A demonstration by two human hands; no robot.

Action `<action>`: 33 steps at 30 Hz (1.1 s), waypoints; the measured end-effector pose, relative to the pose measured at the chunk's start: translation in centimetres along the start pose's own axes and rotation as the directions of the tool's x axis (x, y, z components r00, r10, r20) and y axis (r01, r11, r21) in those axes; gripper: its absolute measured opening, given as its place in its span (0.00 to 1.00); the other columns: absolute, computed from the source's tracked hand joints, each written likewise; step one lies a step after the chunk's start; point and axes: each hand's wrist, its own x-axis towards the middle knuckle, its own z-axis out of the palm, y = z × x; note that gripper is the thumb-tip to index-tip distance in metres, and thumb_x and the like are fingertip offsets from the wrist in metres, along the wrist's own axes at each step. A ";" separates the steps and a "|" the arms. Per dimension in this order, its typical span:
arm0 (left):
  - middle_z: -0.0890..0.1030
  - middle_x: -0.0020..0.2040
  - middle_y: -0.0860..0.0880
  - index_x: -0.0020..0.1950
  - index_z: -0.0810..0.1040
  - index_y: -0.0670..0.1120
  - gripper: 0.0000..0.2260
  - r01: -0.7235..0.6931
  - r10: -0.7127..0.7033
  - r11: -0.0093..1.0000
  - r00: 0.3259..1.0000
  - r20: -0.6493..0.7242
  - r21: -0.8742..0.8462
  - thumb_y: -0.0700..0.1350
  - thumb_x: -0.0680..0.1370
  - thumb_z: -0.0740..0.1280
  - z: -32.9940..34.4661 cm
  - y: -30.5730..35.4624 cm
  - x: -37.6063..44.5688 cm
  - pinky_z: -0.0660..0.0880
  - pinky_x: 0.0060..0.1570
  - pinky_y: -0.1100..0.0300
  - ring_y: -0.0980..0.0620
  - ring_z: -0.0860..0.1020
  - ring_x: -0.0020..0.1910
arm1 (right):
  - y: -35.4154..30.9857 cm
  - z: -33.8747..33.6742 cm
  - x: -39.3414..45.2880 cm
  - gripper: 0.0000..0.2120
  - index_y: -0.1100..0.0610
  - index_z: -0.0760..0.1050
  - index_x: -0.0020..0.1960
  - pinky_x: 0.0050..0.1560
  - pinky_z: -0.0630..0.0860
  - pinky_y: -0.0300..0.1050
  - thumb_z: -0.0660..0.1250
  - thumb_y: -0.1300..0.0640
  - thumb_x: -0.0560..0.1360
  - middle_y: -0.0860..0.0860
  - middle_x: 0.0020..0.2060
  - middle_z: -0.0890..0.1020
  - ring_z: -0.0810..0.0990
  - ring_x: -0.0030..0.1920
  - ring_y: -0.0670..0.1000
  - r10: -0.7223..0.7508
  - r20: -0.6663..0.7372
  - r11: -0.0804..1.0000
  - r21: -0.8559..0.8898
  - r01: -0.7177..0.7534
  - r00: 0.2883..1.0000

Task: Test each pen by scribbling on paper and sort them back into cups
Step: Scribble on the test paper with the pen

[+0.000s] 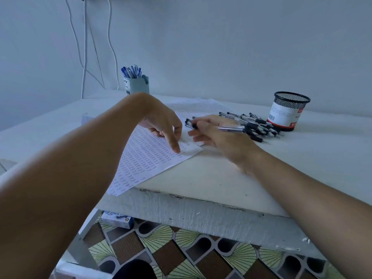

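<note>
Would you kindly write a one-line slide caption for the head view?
Left hand presses the scribbled paper while the right hand holds a black pen beside the pen pile.

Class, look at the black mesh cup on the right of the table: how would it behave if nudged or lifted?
The mesh cup probably lifts easily: its wire wall looks thin, and no pens stick out of the top. A nudge near the rim might tip it, since it stands taller than wide. Its paper label may feel slick.
</note>
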 end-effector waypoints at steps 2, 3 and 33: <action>0.70 0.42 0.46 0.50 0.76 0.45 0.17 -0.023 0.024 0.999 1.000 0.015 -0.044 0.52 0.72 0.79 0.1 -0.3 0.4 0.66 0.39 0.61 0.52 0.66 0.38 | 0.2 0.3 -0.1 0.06 0.55 0.84 0.55 0.62 0.81 0.55 0.71 0.56 0.81 0.55 0.46 0.88 0.86 0.49 0.54 -0.042 0.042 0.994 -0.100 0.046 0.998; 0.69 0.41 0.46 0.50 0.75 0.45 0.16 -0.030 0.031 0.998 0.999 0.019 -0.059 0.51 0.74 0.77 0.1 -0.5 0.6 0.64 0.39 0.60 0.52 0.64 0.37 | 0.3 0.4 0.0 0.05 0.56 0.85 0.53 0.61 0.81 0.56 0.73 0.56 0.80 0.55 0.44 0.87 0.85 0.46 0.52 -0.050 0.043 0.990 -0.130 0.056 0.998; 0.72 0.36 0.50 0.42 0.72 0.46 0.13 0.001 -0.010 0.980 0.999 -0.043 -0.198 0.50 0.79 0.72 1.2 -0.7 1.7 0.66 0.41 0.60 0.52 0.67 0.36 | 1.2 0.5 0.1 0.08 0.52 0.75 0.48 0.59 0.79 0.66 0.68 0.49 0.82 0.45 0.37 0.84 0.84 0.48 0.58 0.016 -0.052 0.964 -0.265 -0.030 0.999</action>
